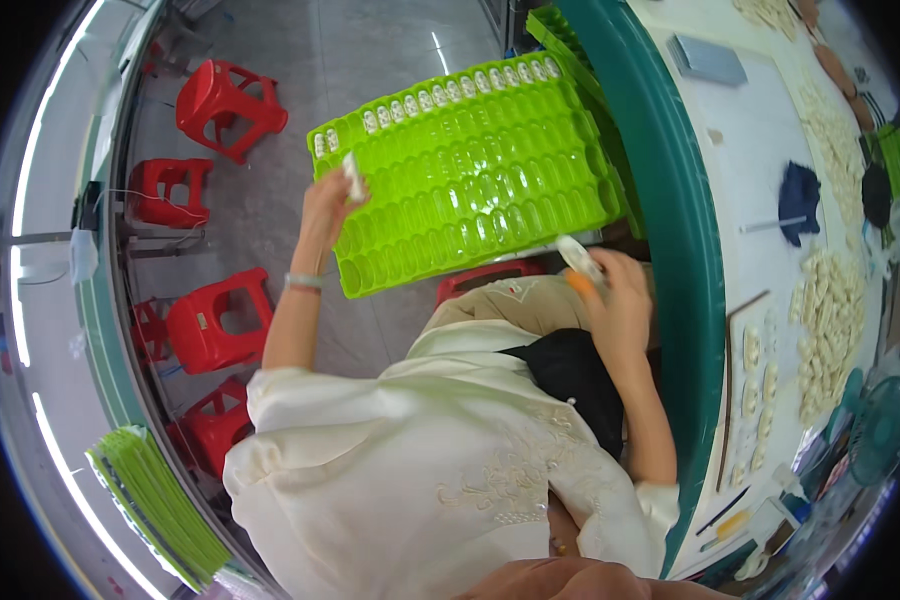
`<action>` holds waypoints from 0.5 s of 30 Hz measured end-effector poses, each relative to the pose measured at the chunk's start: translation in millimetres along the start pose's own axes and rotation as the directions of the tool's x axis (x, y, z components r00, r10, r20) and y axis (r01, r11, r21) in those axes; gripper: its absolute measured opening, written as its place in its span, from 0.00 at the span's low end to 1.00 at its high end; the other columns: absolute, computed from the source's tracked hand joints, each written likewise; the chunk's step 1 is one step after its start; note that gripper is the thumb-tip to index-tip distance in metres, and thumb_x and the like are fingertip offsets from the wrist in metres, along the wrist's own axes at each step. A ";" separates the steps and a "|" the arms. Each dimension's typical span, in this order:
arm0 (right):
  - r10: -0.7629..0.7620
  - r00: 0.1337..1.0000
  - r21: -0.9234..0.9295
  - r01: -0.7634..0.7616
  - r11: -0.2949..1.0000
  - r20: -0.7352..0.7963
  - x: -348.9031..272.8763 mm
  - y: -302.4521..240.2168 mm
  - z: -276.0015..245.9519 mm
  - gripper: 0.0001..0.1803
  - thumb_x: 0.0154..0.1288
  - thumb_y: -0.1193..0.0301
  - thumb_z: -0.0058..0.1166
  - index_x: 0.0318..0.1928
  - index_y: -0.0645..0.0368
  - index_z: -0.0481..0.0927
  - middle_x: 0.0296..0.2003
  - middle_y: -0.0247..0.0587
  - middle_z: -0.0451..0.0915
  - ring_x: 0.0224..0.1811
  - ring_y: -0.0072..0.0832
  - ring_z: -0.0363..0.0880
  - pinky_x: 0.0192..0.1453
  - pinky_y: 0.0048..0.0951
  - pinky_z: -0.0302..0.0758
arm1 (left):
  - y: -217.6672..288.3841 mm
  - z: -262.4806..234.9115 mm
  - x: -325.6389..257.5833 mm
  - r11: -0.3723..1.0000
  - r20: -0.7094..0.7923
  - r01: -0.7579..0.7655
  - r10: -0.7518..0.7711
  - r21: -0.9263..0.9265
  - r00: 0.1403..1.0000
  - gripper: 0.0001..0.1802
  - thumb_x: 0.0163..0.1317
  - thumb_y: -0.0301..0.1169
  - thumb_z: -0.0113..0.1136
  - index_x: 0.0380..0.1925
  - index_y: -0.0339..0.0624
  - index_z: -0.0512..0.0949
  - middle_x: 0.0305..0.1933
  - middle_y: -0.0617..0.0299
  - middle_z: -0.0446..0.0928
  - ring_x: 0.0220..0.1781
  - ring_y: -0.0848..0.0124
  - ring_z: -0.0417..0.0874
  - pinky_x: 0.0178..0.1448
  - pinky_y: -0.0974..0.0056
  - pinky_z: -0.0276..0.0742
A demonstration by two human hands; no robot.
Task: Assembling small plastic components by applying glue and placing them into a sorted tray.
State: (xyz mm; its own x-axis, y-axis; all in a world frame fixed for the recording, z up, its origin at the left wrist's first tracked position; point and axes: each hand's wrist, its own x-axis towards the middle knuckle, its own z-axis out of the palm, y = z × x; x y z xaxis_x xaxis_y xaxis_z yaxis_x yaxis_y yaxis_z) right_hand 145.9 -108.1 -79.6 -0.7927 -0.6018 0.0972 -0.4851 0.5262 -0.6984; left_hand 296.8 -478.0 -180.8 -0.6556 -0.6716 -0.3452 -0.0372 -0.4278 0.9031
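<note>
A bright green compartment tray (470,170) rests tilted on the person's lap, beside the green-edged desk (740,180); only its far row holds small white parts. The left hand (328,200) pinches one white part (354,180) over the tray's left end. The right hand (620,300) is closed around a white piece with an orange tip (580,265) at the tray's near right corner. Heaps of white parts (830,320) lie on the desk. Red stools (220,320) stand on the floor to the left.

five red stools (228,105), one green tray (470,170)
</note>
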 end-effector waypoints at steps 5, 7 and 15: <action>0.130 0.990 -0.235 -0.112 0.965 0.062 74.1 114.7 97.5 0.18 0.53 0.69 0.62 0.42 0.65 0.76 0.38 0.53 0.76 0.42 0.47 0.73 0.46 0.41 0.70 | -49.5 -84.8 -51.7 0.980 -0.273 0.160 -0.122 0.120 0.954 0.20 0.60 0.31 0.52 0.50 0.30 0.72 0.41 0.59 0.77 0.41 0.70 0.79 0.44 0.66 0.80; 0.471 0.882 -0.121 -0.470 0.874 -0.018 83.2 130.9 99.2 0.18 0.54 0.66 0.62 0.42 0.64 0.76 0.38 0.52 0.77 0.39 0.44 0.75 0.44 0.39 0.71 | -56.2 -97.0 -61.3 0.977 -0.325 0.187 -0.145 0.102 0.935 0.19 0.60 0.31 0.53 0.49 0.31 0.73 0.40 0.59 0.77 0.40 0.71 0.80 0.43 0.68 0.80; 0.439 0.881 -0.354 -0.472 0.807 -0.176 95.7 203.4 117.6 0.18 0.47 0.63 0.68 0.35 0.61 0.78 0.32 0.45 0.78 0.36 0.38 0.77 0.40 0.35 0.72 | -94.8 -64.3 -87.0 0.860 -0.380 0.279 -0.109 0.426 0.918 0.14 0.55 0.27 0.61 0.41 0.32 0.77 0.34 0.59 0.79 0.34 0.75 0.80 0.37 0.72 0.78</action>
State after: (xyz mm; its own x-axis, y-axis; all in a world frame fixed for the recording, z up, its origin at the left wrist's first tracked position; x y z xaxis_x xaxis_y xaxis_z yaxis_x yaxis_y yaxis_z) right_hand 14.8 -129.3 -295.7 -0.9763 -0.1939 -0.0962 -0.1476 0.9216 -0.3590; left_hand 405.8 -417.9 -252.8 -0.3113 -0.8000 -0.5129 -0.5365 -0.2975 0.7897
